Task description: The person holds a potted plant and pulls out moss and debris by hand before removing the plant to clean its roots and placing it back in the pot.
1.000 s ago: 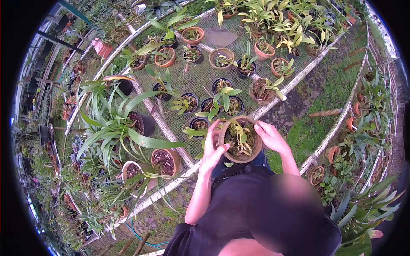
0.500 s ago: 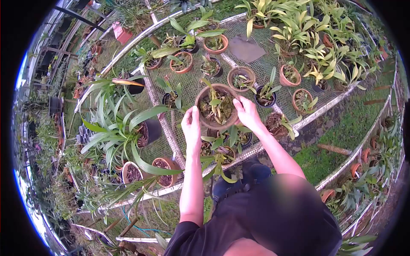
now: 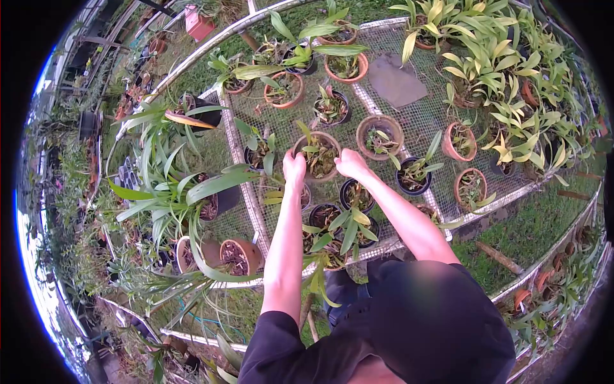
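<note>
A round clay flowerpot (image 3: 320, 180) with a small leafy plant and mossy filling is between my hands, over the wire-mesh bench. My left hand (image 3: 294, 168) is closed on the left side of its rim. Opposite it, my right hand (image 3: 352, 164) grips the right side with curled fingers. Whether the pot's base touches the mesh is hidden. To its right stands another clay pot (image 3: 398, 151) with a few leaves. A black pot (image 3: 345, 105) sits beyond it, and a black pot (image 3: 369, 208) with a plant is just below my right hand.
Wire mesh (image 3: 243, 221) with pale frame bars carries several potted plants. A flat grey slab (image 3: 396, 80) lies at the back. Dense yellow-green plants (image 3: 505, 83) crowd the right. A long-leaved plant (image 3: 160, 192) spreads at the left, near a terracotta pot (image 3: 252, 255).
Both hands have carried the clay pot down and away from me, toward the mesh; it looks smaller now. The pots under it have come into fuller view, and the camera view has shifted.
</note>
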`<state>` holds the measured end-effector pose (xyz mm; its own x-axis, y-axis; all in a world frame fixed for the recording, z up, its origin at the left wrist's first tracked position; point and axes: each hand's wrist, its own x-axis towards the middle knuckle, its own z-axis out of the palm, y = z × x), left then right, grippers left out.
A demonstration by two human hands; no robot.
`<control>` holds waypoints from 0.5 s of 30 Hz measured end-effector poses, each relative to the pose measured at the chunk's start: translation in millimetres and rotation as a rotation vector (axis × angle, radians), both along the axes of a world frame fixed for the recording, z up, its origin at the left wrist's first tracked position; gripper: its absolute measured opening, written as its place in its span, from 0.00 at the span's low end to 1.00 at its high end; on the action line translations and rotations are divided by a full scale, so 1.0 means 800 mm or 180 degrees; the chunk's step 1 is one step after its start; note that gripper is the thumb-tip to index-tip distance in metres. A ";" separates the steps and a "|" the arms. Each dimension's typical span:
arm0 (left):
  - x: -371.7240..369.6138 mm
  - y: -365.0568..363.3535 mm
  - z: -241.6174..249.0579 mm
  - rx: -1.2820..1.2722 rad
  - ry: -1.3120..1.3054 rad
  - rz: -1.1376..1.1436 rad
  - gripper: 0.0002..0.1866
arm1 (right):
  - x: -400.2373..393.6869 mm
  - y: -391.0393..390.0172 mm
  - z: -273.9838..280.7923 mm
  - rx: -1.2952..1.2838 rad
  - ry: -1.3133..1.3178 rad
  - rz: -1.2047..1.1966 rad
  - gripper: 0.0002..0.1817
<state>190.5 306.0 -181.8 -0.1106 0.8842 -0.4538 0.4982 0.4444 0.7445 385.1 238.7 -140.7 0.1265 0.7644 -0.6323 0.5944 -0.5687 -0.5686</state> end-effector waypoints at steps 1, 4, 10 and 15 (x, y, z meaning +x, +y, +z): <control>-0.001 0.003 -0.016 -0.0046 0.0014 -0.0002 0.26 | -0.003 -0.001 -0.007 -0.0095 -0.0022 0.0028 0.25; 0.003 0.007 -0.028 -0.0249 -0.0033 -0.0075 0.28 | -0.007 -0.004 -0.030 -0.0208 -0.0118 0.0003 0.22; 0.020 -0.005 -0.038 -0.0247 -0.0478 0.0016 0.36 | -0.011 -0.008 -0.052 -0.0418 -0.0078 0.0084 0.25; 0.015 -0.009 -0.042 -0.0262 -0.0581 0.0007 0.37 | 0.000 -0.009 -0.036 -0.0464 -0.0064 0.0297 0.23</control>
<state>202.3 298.5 -215.1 -0.0217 0.8432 -0.5372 0.3573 0.5084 0.7835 384.8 231.5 -169.2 0.0730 0.6738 -0.7353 0.6590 -0.5860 -0.4715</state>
